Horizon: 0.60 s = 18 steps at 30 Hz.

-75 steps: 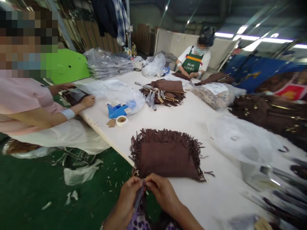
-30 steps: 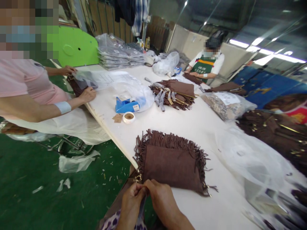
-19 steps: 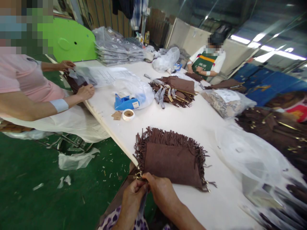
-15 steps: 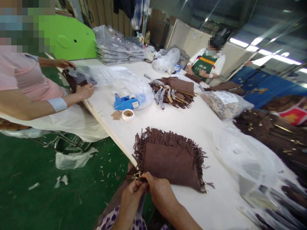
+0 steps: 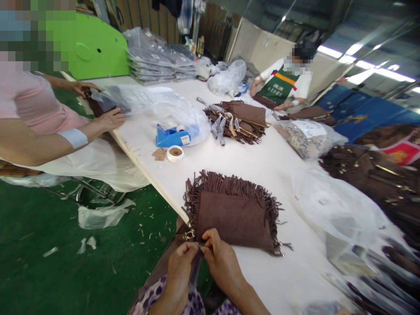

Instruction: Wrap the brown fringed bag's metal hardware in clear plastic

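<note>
A dark brown fringed bag (image 5: 234,218) lies flat on the near edge of the white table, its fringe fanned out on the far side. At its lower left corner sits a gold metal clasp (image 5: 189,235). Just below the clasp, my left hand (image 5: 180,267) pinches the bag's strap (image 5: 196,264), which seems to hang down in a greyish plastic cover. My right hand (image 5: 221,258) is closed, thumb and fingertips meeting the left ones at the strap's end. What exactly lies between the fingertips is mostly hidden.
Beyond the bag are a tape roll (image 5: 175,153), a blue tape dispenser (image 5: 172,136) and a pile of fringed bags (image 5: 243,116). Clear plastic (image 5: 331,205) covers the right side. One person works at the left edge, another in a green apron (image 5: 278,87) at the far end.
My right hand has shifted slightly away from the clasp and its fingers are more curled. The left hand has turned a little. The co-worker in the apron has spread their hands apart.
</note>
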Tool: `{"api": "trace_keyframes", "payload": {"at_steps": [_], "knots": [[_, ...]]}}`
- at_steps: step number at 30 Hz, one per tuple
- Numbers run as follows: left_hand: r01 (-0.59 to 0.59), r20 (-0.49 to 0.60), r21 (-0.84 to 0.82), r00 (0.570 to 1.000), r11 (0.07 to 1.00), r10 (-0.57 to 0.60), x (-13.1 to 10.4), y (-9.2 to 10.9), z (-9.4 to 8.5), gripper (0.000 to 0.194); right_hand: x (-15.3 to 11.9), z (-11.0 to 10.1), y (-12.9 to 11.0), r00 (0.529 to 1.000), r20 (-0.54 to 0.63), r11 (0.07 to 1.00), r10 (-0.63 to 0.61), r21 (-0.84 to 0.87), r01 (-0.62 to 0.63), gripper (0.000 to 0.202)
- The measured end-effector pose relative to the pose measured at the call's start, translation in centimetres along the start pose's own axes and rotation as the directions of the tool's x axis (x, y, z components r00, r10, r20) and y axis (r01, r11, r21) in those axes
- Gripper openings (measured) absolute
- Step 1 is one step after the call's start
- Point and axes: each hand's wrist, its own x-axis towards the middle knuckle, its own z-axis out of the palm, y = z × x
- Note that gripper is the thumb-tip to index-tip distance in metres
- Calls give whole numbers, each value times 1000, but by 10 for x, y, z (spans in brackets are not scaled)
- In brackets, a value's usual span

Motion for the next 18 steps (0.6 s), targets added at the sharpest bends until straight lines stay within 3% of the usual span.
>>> {"api": "trace_keyframes", "payload": {"at_steps": [18], "knots": [[11, 18, 35, 1000, 999, -12, 4, -7, -3, 30, 2, 3, -10, 987, -33, 982, 160, -94, -162, 19]]}}
